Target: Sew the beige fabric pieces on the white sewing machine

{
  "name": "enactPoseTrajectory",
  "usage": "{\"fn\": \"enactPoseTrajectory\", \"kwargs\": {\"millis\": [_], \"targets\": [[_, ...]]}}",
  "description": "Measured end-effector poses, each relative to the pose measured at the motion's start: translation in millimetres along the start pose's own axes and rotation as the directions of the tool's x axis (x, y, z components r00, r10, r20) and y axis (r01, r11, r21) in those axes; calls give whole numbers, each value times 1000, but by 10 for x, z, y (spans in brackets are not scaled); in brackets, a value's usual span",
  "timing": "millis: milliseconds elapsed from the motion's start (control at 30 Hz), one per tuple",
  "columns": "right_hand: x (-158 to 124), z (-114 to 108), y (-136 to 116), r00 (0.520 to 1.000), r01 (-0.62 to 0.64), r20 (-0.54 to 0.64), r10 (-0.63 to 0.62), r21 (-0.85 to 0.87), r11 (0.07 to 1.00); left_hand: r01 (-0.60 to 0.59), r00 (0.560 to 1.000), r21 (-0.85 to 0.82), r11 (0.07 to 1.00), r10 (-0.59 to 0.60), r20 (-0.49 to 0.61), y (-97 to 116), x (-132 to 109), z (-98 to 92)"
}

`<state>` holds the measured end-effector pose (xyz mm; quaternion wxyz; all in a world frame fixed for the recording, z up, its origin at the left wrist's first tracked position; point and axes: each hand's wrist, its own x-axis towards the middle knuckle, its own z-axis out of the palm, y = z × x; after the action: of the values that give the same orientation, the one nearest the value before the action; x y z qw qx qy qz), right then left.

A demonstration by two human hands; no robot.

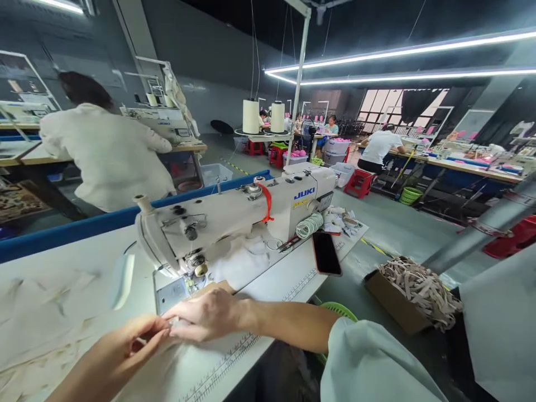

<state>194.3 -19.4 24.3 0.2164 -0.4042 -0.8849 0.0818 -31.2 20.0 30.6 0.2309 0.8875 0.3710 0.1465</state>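
Note:
A white JUKI sewing machine (234,215) stands on the pale table in front of me, its needle area just beyond my hands. My left hand (140,346) pinches a small pale piece of fabric (175,321) between thumb and fingers. Against those fingertips, my right hand (209,314) closes on the same piece from the right; most of it is hidden by the fingers. A tan edge (220,286) shows just behind the right knuckles, beside the metal needle plate (173,294). White fabric (247,257) lies under the machine's arm.
White fabric pieces (46,318) lie on the left of the table. A phone (326,254), scissors (293,243) and coiled cord (310,225) sit at the right. On the floor stands a box of fabric strips (414,287). Co-workers (100,145) sit at other machines.

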Motion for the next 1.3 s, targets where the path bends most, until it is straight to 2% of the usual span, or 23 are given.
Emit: {"fn": "enactPoseTrajectory", "kwargs": {"millis": [67,133,200,267,333,400,467,567,633,733,833,933,1000,1100,1233,1267,1300], "targets": [[-7,-31,38,995,-100,6,100,74,992,164,986,-71,984,-162,32,-27,-76,-52],[-33,-97,67,988,-152,38,147,184,971,330,944,-151,932,-323,70,-54,-200,-131],[-71,-166,73,987,-158,65,145,294,942,435,899,-203,878,-435,44,-30,-376,-214],[-96,-207,72,988,-150,81,130,350,925,480,865,-194,855,-498,-54,39,-557,-279],[-94,-205,82,985,-170,69,157,263,950,472,869,-112,875,-482,-107,94,-690,-322],[-73,-174,91,988,-143,78,135,109,984,496,862,-30,868,-496,-106,99,-770,-349],[-59,-139,79,988,-116,103,119,-36,993,529,846,70,846,-521,-112,76,-808,-373],[-61,-118,44,979,-149,113,170,-171,974,568,823,247,785,-550,-144,48,-779,-431],[-68,-123,45,967,-203,111,229,-210,956,551,833,343,761,-524,-177,27,-692,-491],[-88,-130,99,951,-263,97,292,-233,936,488,871,406,773,-401,-282,-45,-490,-575],[-134,-115,169,970,-227,39,239,-198,953,441,881,386,810,-309,-357,-161,-272,-583],[-183,-99,187,987,-155,-57,149,-124,980,429,879,334,839,-302,-370,-266,-107,-529],[-191,-97,155,988,-120,-110,112,-71,990,451,852,264,853,-322,-413,-312,-43,-517],[-136,-91,66,988,-76,-140,71,-30,997,487,777,128,864,-361,-515,-340,-46,-625],[-1,-31,-20,996,-32,-84,23,-100,995,460,587,-93,883,-381,-714,-230,-286,-951],[25,-7,-25,998,-28,-65,20,-125,992,441,574,-108,891,-373,-729,-160,-379,-1016],[44,18,-25,999,-26,-48,19,-147,989,424,608,-95,900,-361,-707,-73,-473,-1056]]}}
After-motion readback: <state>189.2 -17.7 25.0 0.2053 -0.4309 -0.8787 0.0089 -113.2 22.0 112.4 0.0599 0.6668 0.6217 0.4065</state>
